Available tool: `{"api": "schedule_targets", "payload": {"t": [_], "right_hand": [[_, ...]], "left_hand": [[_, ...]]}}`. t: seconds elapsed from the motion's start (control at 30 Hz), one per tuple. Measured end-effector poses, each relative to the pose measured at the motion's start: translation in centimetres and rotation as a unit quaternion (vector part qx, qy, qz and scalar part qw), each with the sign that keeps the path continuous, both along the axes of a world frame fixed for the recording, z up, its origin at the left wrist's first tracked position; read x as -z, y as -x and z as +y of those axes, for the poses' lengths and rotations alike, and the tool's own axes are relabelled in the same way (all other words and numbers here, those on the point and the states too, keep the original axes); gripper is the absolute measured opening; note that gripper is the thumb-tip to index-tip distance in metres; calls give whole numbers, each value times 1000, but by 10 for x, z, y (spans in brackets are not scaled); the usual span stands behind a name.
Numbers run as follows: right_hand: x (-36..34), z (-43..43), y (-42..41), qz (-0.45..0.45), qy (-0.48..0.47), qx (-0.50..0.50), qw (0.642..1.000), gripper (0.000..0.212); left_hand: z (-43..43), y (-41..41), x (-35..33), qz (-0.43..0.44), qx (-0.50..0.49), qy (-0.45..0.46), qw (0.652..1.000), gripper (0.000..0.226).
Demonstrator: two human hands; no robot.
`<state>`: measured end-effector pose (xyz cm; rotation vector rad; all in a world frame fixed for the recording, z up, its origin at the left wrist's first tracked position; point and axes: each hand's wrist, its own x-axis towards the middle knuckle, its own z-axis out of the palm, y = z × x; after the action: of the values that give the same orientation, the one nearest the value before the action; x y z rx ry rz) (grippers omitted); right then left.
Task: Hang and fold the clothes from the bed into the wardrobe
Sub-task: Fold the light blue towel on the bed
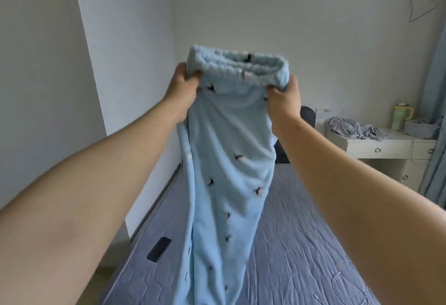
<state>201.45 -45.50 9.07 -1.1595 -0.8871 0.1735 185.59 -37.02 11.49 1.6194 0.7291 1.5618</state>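
Note:
I hold up a pair of light blue fleece trousers (224, 160) with small dark and white motifs, legs hanging down over the bed (301, 232). My left hand (184, 85) grips the left end of the elastic waistband. My right hand (284, 97) grips the right end. Both arms are stretched out in front of me. The trouser legs hang together and reach the bottom of the view. The wardrobe is not in view.
A dark phone (159, 249) lies at the bed's left edge by the white wall. A white desk (381, 145) at the right carries crumpled grey clothes (350, 128), a green-yellow mug (401, 116) and a grey basket (422, 128). A white cable (347, 287) lies on the bed.

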Motion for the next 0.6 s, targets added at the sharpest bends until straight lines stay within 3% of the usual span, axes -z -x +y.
{"api": "schedule_targets", "payload": {"t": [0.1,0.2,0.47,0.6], "right_hand": [[-44,-13,3,-27,-82,-14,996,15],[-70,-28,5,-39,-121,-28,991,13],[-88,-66,-3,-53,-99,31,993,27],[-77,-78,-12,-40,-99,20,994,31]], "left_hand": [[-17,8,-48,-19,23,-86,996,6],[-39,12,-78,7,14,-97,995,5],[-75,17,-79,33,-12,-31,999,11],[-88,14,-77,3,37,39,999,18]]}}
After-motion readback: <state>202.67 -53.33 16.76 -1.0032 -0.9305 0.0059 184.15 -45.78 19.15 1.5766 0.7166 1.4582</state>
